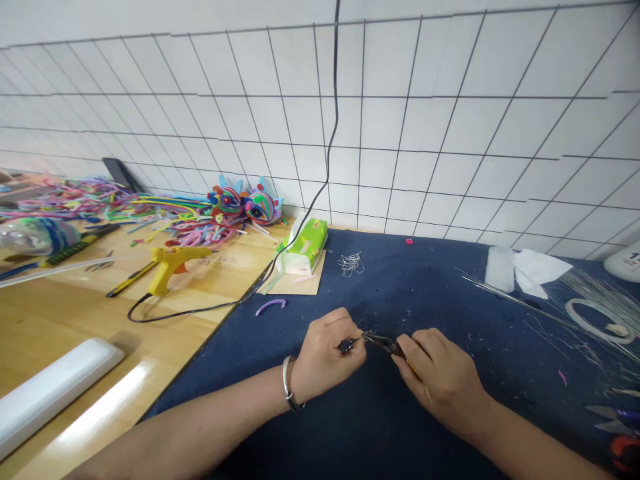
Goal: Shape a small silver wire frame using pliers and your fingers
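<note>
My right hand (440, 373) is closed around a pair of pliers (384, 343) with dark jaws and a bit of yellow on the handle. The jaws point left and meet the fingertips of my left hand (327, 353), which pinches what looks like a thin piece of wire (369, 333). Most of that piece is hidden by the fingers and jaws. Both hands are just above the dark blue cloth (320, 427). Beyond them lies a small tangle of bent silvery wires (351, 265). A purple curved strip (271, 306) rests to the left.
A green tissue pack (310, 243) stands on cardboard, a black cable crossing in front. On the left wooden table lie a yellow glue gun (170, 267), colourful pipe cleaners (90, 200) and a white bar (60, 393). At right are long wires (600, 300), white paper (537, 270) and scissors (615, 420).
</note>
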Action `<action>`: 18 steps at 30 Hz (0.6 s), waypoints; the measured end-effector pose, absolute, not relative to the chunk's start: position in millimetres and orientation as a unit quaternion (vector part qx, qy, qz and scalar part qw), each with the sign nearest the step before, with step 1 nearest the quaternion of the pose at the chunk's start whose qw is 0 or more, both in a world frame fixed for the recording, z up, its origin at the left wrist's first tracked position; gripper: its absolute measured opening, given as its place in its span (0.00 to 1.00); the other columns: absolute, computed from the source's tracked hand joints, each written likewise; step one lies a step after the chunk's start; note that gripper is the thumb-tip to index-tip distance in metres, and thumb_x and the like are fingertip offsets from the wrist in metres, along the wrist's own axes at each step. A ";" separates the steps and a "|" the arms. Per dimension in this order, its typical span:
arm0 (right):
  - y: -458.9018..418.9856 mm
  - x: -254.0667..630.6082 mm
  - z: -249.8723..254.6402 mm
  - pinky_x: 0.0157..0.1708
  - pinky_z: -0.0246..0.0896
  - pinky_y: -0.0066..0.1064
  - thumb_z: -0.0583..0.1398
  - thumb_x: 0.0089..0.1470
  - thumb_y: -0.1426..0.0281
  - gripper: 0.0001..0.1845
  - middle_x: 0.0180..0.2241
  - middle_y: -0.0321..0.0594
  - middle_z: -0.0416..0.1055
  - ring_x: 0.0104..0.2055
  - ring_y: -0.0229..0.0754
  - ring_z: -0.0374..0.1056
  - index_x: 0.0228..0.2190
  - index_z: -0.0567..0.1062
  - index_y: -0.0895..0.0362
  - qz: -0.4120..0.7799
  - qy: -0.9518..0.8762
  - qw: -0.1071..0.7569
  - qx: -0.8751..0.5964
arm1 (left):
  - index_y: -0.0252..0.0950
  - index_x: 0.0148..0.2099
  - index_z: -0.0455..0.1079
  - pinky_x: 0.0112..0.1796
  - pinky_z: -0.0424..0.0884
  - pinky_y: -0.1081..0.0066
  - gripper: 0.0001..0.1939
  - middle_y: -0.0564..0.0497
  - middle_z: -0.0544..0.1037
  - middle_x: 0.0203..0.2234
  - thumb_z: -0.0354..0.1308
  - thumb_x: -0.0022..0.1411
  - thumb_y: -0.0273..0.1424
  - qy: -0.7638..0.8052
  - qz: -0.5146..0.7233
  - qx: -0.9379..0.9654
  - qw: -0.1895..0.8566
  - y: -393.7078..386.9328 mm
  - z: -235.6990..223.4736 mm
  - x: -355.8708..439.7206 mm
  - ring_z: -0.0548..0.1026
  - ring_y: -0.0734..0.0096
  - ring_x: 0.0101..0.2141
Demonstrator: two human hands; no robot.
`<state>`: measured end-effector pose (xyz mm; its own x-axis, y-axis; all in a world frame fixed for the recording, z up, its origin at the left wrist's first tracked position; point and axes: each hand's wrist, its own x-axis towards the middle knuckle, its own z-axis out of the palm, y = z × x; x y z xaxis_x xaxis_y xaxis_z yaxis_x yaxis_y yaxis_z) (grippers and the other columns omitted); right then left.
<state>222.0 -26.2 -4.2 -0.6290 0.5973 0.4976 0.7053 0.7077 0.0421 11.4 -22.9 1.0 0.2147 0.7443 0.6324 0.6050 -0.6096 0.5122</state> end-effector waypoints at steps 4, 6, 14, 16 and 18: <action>-25.5 222.4 -4.5 0.30 0.58 0.31 0.53 0.55 0.69 0.11 0.26 0.40 0.62 0.29 0.38 0.61 0.37 0.71 0.59 -0.114 -0.895 0.229 -0.365 | 0.33 0.21 0.64 0.22 0.57 0.77 0.08 0.55 0.63 0.16 0.51 0.49 0.21 0.436 0.450 0.775 0.080 -23.4 1.5 12.1 0.62 0.78 0.19; -25.5 222.7 -4.4 0.30 0.58 0.31 0.53 0.55 0.69 0.11 0.26 0.40 0.62 0.29 0.39 0.60 0.37 0.71 0.59 -0.113 -0.897 0.223 -0.365 | 0.33 0.20 0.64 0.21 0.57 0.77 0.08 0.55 0.63 0.16 0.52 0.49 0.20 0.436 0.450 0.775 0.078 -23.6 1.5 12.4 0.62 0.78 0.19; -26.1 223.2 -2.4 0.29 0.56 0.31 0.53 0.55 0.69 0.10 0.26 0.40 0.62 0.28 0.39 0.59 0.37 0.71 0.59 -0.099 -0.900 0.212 -0.368 | 0.33 0.20 0.64 0.22 0.57 0.77 0.08 0.54 0.64 0.16 0.52 0.49 0.20 0.440 0.447 0.775 0.081 -23.6 0.0 12.6 0.62 0.79 0.19; -26.2 222.5 -2.2 0.29 0.57 0.31 0.53 0.55 0.69 0.10 0.26 0.40 0.62 0.28 0.38 0.59 0.36 0.71 0.59 -0.093 -0.900 0.217 -0.367 | 0.32 0.20 0.64 0.22 0.57 0.77 0.08 0.54 0.64 0.16 0.52 0.49 0.20 0.438 0.446 0.776 0.082 -23.7 0.5 12.6 0.62 0.78 0.19; -26.5 221.4 -2.5 0.30 0.57 0.31 0.53 0.55 0.69 0.10 0.26 0.40 0.63 0.29 0.38 0.59 0.36 0.71 0.59 -0.082 -0.897 0.227 -0.369 | 0.32 0.21 0.65 0.22 0.58 0.77 0.07 0.53 0.64 0.16 0.52 0.49 0.20 0.431 0.447 0.780 0.075 -24.3 1.3 12.4 0.62 0.78 0.19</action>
<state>221.4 -26.5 -2.5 -0.6244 0.6253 0.4681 0.6999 0.7140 -0.0203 12.4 -24.3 1.3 0.2276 0.7399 0.6330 0.6059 -0.6165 0.5028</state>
